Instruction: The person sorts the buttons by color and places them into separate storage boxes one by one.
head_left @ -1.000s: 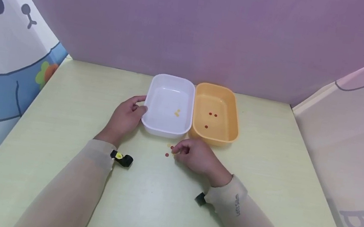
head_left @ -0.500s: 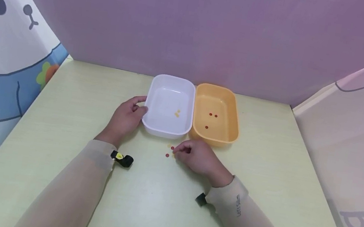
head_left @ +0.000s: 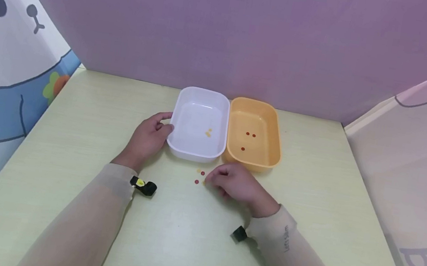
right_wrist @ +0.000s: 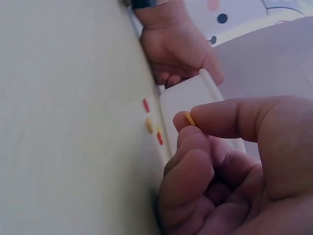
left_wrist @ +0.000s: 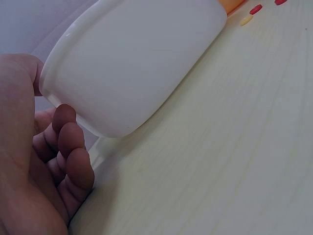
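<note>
My left hand point(head_left: 146, 141) grips the near-left side of a white tub point(head_left: 198, 121), the thumb at its rim. In the left wrist view, the other fingers point(left_wrist: 73, 139) curl beside the tub wall. My right hand point(head_left: 236, 183) is just in front of an orange tub point(head_left: 257, 116). Its thumb and index finger pinch a small yellow disc point(right_wrist: 190, 119), seen edge-on in the right wrist view. Left of that hand, red discs point(head_left: 196, 181) and yellow discs point(head_left: 198, 171) lie loose on the table.
Both tubs stand side by side against a purple wall point(head_left: 228, 34) at the table's back edge. Several yellow discs point(head_left: 208, 132) lie inside the white tub, and red discs point(head_left: 253, 135) inside the orange one. Printed panels point(head_left: 7, 74) flank the table point(head_left: 163, 245).
My right hand has shifted slightly right and turned, its fingertips drawing away from the loose discs. My left hand keeps its grip on the white tub.
</note>
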The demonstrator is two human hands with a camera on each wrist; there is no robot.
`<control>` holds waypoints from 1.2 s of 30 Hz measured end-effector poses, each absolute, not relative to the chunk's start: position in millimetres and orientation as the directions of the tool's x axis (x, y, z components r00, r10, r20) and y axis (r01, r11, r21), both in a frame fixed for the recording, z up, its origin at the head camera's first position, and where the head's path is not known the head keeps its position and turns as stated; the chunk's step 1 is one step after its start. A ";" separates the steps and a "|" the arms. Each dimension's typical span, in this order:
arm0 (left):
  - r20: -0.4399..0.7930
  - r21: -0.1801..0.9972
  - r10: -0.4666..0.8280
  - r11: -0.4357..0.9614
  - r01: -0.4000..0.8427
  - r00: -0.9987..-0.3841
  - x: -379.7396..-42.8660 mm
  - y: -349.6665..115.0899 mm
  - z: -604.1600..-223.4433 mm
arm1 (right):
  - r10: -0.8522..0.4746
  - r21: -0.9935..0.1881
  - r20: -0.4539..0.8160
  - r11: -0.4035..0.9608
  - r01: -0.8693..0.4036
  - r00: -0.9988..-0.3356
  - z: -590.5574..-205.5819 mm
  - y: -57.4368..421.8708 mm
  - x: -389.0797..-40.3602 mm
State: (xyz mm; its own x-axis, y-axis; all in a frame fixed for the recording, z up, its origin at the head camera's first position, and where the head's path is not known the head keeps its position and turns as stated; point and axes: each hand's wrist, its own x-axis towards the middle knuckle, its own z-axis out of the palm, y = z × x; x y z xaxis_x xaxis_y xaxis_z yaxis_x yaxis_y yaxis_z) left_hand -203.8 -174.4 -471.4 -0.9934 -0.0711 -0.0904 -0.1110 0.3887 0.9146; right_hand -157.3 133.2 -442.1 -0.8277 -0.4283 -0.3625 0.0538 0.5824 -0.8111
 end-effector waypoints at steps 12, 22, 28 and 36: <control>-0.084 0.916 -0.076 0.386 -0.107 -0.994 -203.2 -176.5 -473.1 | -0.469 -0.882 -0.355 0.455 0.123 -0.809 -433.0 135.8 -158.2; -0.081 0.917 -0.080 0.385 -0.106 -0.993 -202.1 -176.2 -471.5 | -0.481 -0.919 -0.353 0.339 0.202 -0.803 -387.0 131.6 -168.1; -0.083 0.920 -0.087 0.376 -0.110 -0.993 -200.4 -177.3 -471.8 | -0.457 -0.920 -0.354 0.324 0.218 -0.816 -359.3 123.5 -192.4; -0.101 0.923 -0.087 0.363 -0.126 -0.991 -202.1 -174.7 -471.5 | -0.403 -0.924 -0.360 0.280 0.261 -0.842 -342.4 109.9 -228.7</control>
State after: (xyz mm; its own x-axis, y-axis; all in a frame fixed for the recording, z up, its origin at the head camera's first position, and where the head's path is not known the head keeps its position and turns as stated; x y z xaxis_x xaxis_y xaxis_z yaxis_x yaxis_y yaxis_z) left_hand -202.1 -174.7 -471.5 -0.9910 -0.0874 -0.1011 -0.1263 0.3634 0.9231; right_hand -228.7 109.9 -342.4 -0.8415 -0.4026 -0.3602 0.2612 0.2803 -0.9237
